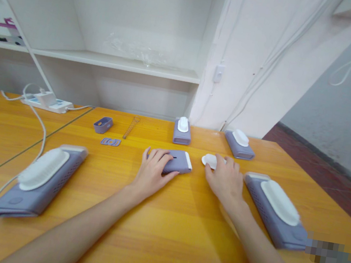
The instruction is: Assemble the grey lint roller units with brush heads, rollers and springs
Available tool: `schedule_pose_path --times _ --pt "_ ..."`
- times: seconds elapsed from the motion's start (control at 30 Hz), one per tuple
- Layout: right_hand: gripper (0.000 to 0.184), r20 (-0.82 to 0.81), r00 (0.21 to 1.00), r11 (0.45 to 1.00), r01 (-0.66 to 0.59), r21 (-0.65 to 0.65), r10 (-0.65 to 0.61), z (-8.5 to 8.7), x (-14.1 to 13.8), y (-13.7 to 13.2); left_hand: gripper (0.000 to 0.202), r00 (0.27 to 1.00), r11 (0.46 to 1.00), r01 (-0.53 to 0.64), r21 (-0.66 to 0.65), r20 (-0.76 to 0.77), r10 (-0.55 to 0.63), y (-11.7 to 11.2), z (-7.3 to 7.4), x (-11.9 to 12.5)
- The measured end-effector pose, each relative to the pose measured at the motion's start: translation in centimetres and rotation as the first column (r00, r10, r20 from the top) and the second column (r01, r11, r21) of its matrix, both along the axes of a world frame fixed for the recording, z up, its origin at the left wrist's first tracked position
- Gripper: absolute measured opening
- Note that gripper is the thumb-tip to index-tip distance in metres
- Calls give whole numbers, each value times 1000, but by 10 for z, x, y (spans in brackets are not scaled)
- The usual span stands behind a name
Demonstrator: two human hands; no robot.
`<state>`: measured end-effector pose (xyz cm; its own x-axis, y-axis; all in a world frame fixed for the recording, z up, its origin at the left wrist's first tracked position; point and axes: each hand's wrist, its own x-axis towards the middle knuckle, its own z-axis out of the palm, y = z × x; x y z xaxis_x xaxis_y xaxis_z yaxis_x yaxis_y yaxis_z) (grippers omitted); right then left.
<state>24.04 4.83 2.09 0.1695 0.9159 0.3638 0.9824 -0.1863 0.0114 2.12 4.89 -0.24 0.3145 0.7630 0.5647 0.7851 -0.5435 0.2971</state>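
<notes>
My left hand [153, 168] is wrapped over a purple-grey plastic casing [177, 162] lying flat on the table. A dark slot shows on the casing's upper face, and its right end is white. To the right, my right hand [226, 179] has its fingers closed on a white oval piece [208, 160] at table height; the fingers cover much of it. A gap of bare wood separates the two parts. Beyond my left hand lie a flat purple plate with cut-outs [111, 142], a purple ring-shaped frame [103, 125] and a copper-coloured coil spring [131, 127].
Purple casings topped with white ovals stand at the left [49, 182], right [278, 214], back middle [181, 138] and back right [242, 151]. A power strip [47, 102] sits back left, its white cable [44, 132] crossing the left casing. White shelving [119, 64] rises behind.
</notes>
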Motion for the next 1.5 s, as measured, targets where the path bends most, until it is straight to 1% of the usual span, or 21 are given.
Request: schedule_pose_path --times 0.27,0.53,0.63,0.7,0.77,0.83,0.93,1.0,1.07,1.17,1.27,1.33,1.4,1.47,1.5 --pt "34 25 1000 1000 -11 20 10 2 -2 -2 31 1000 1000 2 -2 -2 -2 -1 0 0" --pt "31 -1 1000 999 -23 -31 23 12 -1 -3 32 1000 1000 -10 1 -10 10 0 0 0" --pt "28 74 997 1000 11 -21 -9 18 -4 -8 33 1000 1000 -26 5 -9 26 0 0 0" --pt "30 137 989 999 54 -8 -52 21 -6 -13 33 1000 1000 -27 2 -10 27 0 0 0" --pt "36 159 984 995 86 -50 -77 22 -7 -17 34 1000 1000 -27 0 -11 27 0 0 0" --pt "39 153 986 986 82 -143 -59 21 -7 -20 34 1000 1000 -28 -1 -13 28 0 -1 0" --pt "29 155 988 970 30 -242 8 20 -7 -22 33 1000 1000 -23 3 -11 24 0 -1 0" --pt "24 155 987 963 5 -270 38 23 -10 -24 33 1000 1000 -18 5 -11 18 0 -1 0" --pt "24 142 988 962 -18 -273 58 30 -15 -26 35 1000 1000 -19 4 -10 19 0 -1 0" --pt "26 75 994 973 -57 -225 76 39 -23 -27 47 998 998 -55 17 20 54 0 -2 1" --pt "32 -76 995 986 -68 -155 57 39 -25 -21 67 991 992 -125 37 56 122 1 -3 1" --pt "38 -213 977 993 -57 -102 35 32 -22 -14 76 986 986 -163 31 49 161 2 -4 2" --pt "43 -359 933 998 -49 -32 34 22 -17 -7 83 981 982 -190 17 34 190 2 -6 2" --pt "47 -478 876 997 -31 72 62 11 -12 -1 88 978 978 -209 7 23 209 2 -7 2" --pt "47 -512 854 991 -31 127 92 7 -11 1 90 977 977 -214 4 18 214 3 -7 2"
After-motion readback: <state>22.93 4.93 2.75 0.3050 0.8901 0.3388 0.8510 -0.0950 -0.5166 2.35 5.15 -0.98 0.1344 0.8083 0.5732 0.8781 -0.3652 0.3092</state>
